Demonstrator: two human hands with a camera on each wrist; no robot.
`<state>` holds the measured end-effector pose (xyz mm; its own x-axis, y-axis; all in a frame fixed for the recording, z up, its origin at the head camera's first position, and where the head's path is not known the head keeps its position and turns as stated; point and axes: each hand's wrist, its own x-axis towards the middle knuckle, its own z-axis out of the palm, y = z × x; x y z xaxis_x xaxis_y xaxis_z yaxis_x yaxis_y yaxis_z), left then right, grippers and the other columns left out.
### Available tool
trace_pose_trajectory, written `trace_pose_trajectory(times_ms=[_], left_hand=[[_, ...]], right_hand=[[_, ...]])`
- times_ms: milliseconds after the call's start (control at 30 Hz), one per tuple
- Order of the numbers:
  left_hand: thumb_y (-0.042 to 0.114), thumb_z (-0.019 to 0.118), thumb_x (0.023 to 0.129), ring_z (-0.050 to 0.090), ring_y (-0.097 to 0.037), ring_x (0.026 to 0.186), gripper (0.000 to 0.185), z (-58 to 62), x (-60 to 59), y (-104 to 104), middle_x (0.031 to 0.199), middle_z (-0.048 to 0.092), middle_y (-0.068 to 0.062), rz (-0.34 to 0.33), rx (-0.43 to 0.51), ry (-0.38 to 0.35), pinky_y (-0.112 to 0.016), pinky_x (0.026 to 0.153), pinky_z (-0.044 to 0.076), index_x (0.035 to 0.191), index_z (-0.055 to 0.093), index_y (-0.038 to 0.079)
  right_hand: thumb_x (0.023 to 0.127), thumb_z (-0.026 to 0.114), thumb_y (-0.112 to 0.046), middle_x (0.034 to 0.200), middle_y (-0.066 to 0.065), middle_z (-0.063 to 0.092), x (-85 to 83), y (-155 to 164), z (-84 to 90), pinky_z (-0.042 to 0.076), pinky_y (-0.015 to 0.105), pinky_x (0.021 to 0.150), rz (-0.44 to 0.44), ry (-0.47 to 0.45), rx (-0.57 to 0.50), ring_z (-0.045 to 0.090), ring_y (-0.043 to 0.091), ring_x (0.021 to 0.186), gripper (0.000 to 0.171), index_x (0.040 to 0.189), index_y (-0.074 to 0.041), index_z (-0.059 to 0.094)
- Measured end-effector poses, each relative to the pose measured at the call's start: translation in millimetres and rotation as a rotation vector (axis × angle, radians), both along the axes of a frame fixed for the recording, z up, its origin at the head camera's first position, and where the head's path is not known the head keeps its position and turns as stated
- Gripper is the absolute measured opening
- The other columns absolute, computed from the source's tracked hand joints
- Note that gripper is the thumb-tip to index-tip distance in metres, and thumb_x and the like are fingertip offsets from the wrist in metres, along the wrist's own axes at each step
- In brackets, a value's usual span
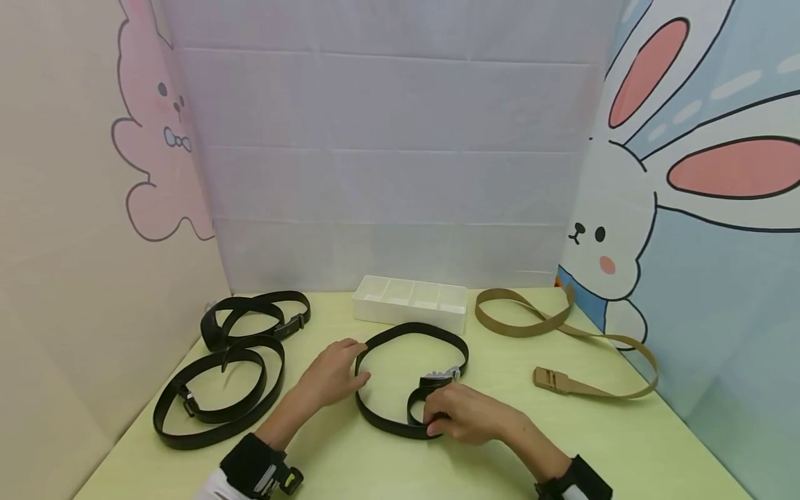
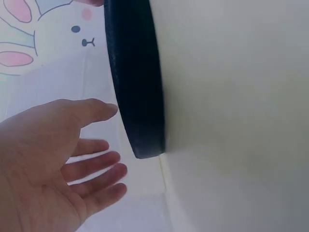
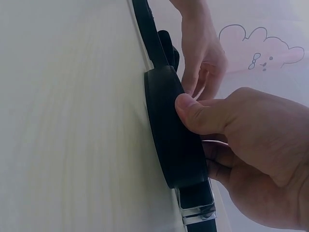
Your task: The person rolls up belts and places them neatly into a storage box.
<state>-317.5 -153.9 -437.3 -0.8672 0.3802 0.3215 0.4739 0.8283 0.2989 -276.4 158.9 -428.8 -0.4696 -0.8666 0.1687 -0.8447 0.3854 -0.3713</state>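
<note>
A black belt [image 1: 409, 332] lies in a wide loop on the pale green table [image 1: 387, 465], its metal buckle [image 1: 440, 377] on the right side. My left hand [image 1: 337, 369] rests against the loop's left edge with fingers straight and relaxed; in the left wrist view the left hand [image 2: 72, 154] is spread beside the belt [image 2: 137, 87], thumb at the strap. My right hand [image 1: 455, 415] pinches a small rolled coil of the belt just below the buckle. In the right wrist view the right hand [image 3: 231, 140] has its thumb pressed on the coil [image 3: 174, 130], with the buckle [image 3: 198, 212] below.
Two more black belts [image 1: 219, 392] [image 1: 259, 316] lie coiled at the left. A white compartment tray [image 1: 409, 302] stands behind the centre belt. A tan belt [image 1: 562, 347] sprawls at the right. Cartoon-printed walls close in the table on three sides.
</note>
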Motion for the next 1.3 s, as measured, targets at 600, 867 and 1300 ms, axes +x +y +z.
trace_pose_trajectory(times_ms=[600, 867, 1300], left_hand=[[0.009, 0.079, 0.089, 0.032, -0.009, 0.055, 0.045, -7.9, 4.5, 2.2, 0.059, 0.029, 0.011, 0.087, 0.104, -0.181, -0.026, 0.053, 0.026, 0.059, 0.046, 0.018], [-0.002, 0.074, 0.086, 0.028, -0.006, 0.053, 0.047, -5.5, -5.8, 17.5, 0.057, 0.025, 0.013, 0.008, 0.112, -0.184, -0.024, 0.052, 0.023, 0.059, 0.043, 0.02], [-0.009, 0.066, 0.09, 0.026, -0.005, 0.052, 0.038, -10.3, -31.3, 53.1, 0.057, 0.026, 0.012, -0.134, 0.091, -0.122, -0.023, 0.052, 0.023, 0.062, 0.057, 0.014]], right_hand=[[0.107, 0.077, -0.014, 0.089, -0.002, 0.077, 0.5, 0.5, 0.5, 0.049, 0.012, 0.076, 0.001, -0.008, 0.01, 0.052, -0.01, 0.079, 0.011, 0.096, -0.013, 0.08], [0.106, 0.078, -0.012, 0.089, -0.003, 0.076, 1.7, -4.2, 1.1, 0.049, 0.012, 0.077, 0.0, 0.024, 0.02, 0.053, -0.01, 0.08, 0.011, 0.095, -0.013, 0.079], [0.105, 0.078, -0.011, 0.092, -0.003, 0.077, 2.0, -28.4, -0.8, 0.049, 0.01, 0.085, 0.085, 0.133, 0.033, 0.065, -0.001, 0.086, 0.008, 0.098, -0.012, 0.08]])
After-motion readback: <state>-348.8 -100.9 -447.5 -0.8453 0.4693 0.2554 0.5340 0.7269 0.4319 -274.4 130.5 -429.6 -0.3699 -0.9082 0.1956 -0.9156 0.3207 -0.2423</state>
